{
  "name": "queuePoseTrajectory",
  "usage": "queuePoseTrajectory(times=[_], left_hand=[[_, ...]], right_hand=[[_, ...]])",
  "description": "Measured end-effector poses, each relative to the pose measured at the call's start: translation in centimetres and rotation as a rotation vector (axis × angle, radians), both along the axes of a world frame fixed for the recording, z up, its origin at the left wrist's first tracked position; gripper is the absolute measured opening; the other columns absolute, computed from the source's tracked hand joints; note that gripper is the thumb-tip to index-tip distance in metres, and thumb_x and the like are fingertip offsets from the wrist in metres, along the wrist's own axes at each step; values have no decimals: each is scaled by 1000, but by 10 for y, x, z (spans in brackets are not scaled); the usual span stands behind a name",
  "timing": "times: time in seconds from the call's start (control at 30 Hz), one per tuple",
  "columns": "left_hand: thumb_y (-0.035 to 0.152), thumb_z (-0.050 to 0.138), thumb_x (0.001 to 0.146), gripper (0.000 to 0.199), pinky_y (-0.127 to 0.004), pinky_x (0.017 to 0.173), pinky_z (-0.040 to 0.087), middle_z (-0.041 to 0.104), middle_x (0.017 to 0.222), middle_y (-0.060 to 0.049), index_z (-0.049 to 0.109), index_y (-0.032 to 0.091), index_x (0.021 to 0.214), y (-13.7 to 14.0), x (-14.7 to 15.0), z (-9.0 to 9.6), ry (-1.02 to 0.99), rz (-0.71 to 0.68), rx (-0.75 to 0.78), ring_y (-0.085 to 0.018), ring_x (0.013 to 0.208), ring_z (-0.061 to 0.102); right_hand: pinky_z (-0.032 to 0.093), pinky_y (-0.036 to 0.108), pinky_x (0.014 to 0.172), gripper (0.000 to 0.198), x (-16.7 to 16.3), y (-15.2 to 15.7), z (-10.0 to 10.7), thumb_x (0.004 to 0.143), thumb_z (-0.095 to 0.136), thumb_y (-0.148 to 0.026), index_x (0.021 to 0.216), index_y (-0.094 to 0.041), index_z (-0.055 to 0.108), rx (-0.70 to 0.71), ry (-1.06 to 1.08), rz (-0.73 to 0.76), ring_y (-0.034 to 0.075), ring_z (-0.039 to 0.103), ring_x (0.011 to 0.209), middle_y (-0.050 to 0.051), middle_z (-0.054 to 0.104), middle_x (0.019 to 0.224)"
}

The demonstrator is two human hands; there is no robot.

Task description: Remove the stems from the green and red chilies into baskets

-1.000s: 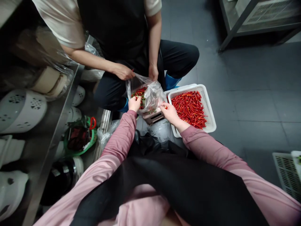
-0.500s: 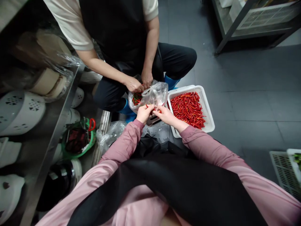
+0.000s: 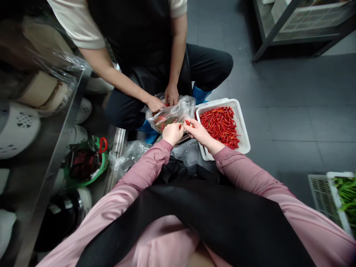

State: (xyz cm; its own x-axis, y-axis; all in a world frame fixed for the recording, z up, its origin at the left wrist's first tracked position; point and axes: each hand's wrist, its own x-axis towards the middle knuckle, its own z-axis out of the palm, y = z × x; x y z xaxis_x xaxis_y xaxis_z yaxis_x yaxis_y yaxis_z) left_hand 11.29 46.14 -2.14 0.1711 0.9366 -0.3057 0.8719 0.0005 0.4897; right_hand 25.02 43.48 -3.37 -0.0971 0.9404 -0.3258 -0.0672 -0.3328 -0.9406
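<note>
My right hand (image 3: 198, 132) pinches a red chili pepper (image 3: 187, 122), its tip showing above the fingers. Close beside it, the fingers of my left hand (image 3: 172, 133) are pressed together; what they grip is too small to make out. Both hands are over the near edge of a clear plastic bag (image 3: 182, 109) holding red and green chilies. Just right of my right hand stands a white basket (image 3: 244, 142) with a heap of red chilies (image 3: 219, 126).
Opposite me sits a person in a black apron, both hands (image 3: 164, 99) at the bag. A metal shelf (image 3: 59, 155) with white perforated bowls runs along the left, near a green basket (image 3: 104, 163). Green peppers (image 3: 346, 194) fill a crate at right; a metal rack (image 3: 274, 31) stands behind.
My hands have drawn slightly apart, and the red chili now sticks up from my right fingers. The other person's hand has gone deeper into the bag. The view has shifted a little rightward.
</note>
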Motion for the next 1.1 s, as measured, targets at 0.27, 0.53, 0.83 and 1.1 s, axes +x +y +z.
queuePoseTrajectory(times=[0.27,0.53,0.83,1.1], left_hand=[[43,46,90,37,-33,80,47,73,94,-12,75,20,95,-13,6,0,251,-139,3,-28,94,66],[39,44,91,34,-25,70,44,69,74,-5,70,19,81,-7,-9,5,-72,-218,6,-18,75,62],[42,46,88,38,-24,59,38,46,54,2,49,19,58,-11,-2,-7,-570,-1,-94,-12,55,45],[35,41,93,34,-24,70,40,51,63,0,47,19,63,13,-20,7,-126,171,249,-14,69,53]], right_hand=[[35,24,60,23,0,2,-3,78,61,-39,71,-18,56,140,-301,-104,13,45,65,-3,49,63],[38,25,57,24,27,21,-2,83,59,-45,86,-22,54,51,-219,-302,15,46,63,-1,49,65],[45,28,63,23,17,6,16,87,58,-43,100,-24,54,67,-199,-259,19,56,76,4,62,83],[48,28,69,16,-3,-10,23,82,65,-35,86,-24,54,220,-211,-214,18,60,79,4,62,83]])
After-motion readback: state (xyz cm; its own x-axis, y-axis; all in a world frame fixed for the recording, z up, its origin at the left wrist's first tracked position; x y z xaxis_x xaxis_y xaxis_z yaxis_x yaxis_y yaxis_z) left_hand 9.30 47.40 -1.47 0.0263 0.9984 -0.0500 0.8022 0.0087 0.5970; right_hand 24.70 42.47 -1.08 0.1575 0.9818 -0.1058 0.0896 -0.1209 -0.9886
